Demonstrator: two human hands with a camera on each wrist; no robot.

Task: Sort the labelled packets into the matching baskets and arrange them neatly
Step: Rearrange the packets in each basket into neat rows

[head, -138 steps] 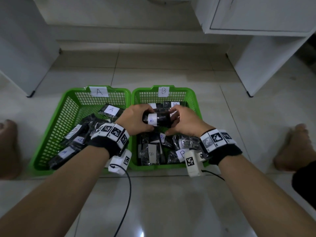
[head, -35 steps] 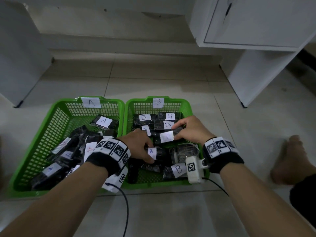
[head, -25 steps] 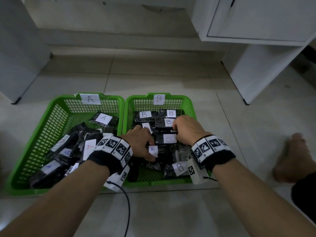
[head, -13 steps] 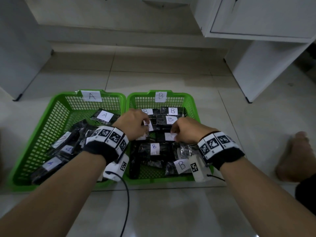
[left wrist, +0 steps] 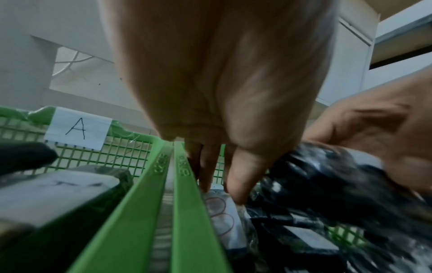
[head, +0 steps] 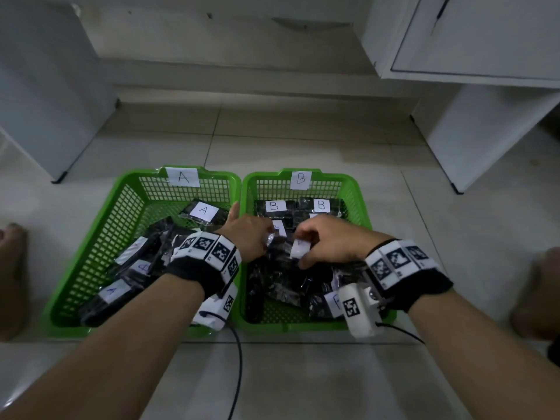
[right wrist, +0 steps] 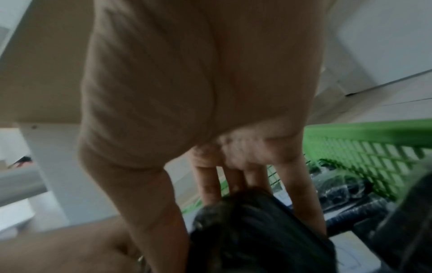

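Observation:
Two green baskets stand side by side on the floor: basket A (head: 91,253) on the left with an A label (head: 183,177), basket B (head: 360,207) on the right with a B label (head: 300,179). Both hold several black packets with white labels. My left hand (head: 266,234) and right hand (head: 303,250) meet over the middle of basket B. Between them they hold one black packet (head: 285,256). The right hand (right wrist: 245,194) has fingers and thumb curled round the packet (right wrist: 257,240). The left hand (left wrist: 217,184) pinches its shiny left end beside the basket B rim (left wrist: 187,212).
A white cabinet (head: 485,40) stands at the back right and a white unit (head: 45,86) at the back left. Bare feet rest on the tiles at the left (head: 12,268) and right (head: 539,292). Neat B packets (head: 274,206) line the far end of basket B.
Both hands have drawn back from the rear rows and come together over the middle of basket B, holding a packet. The face-up B packet in the middle no longer shows.

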